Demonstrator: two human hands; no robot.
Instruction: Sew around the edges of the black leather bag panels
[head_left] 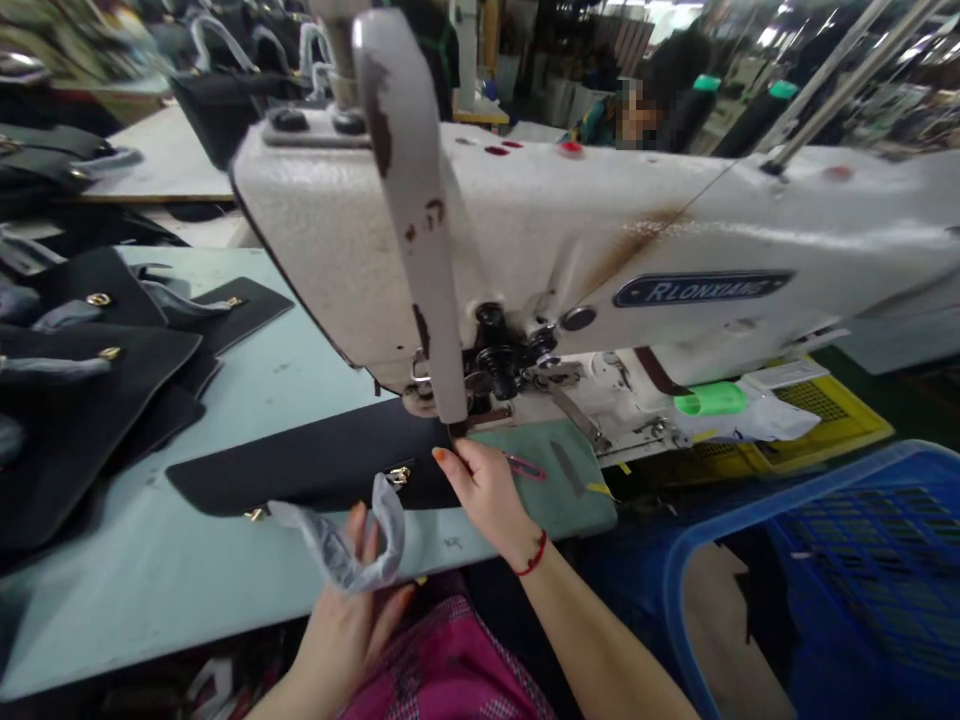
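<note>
A black leather-like bag panel (300, 459) lies on the sewing table, its right end under the needle area of the sewing machine (337, 240). A handle wrapped in clear plastic (330, 550) loops from its gold-coloured fittings toward me. My left hand (341, 615) is at this loop, the wrapping lying across it and fingertips showing through; it appears to hold the handle loosely. Close to the presser foot, my right hand (487, 495) has its bent fingers on the panel's right end; some fingertips are hidden. Right of that hand lie pink thread snips (526, 467).
More black panels with wrapped handles (90, 400) are piled on the table (247, 590) at left. At lower right stands a blue plastic basket (679, 580), with a yellow crate (855, 415) behind it. Beyond the machine a person (600, 120) is visible, and finished-looking bags (217, 110) stand back left.
</note>
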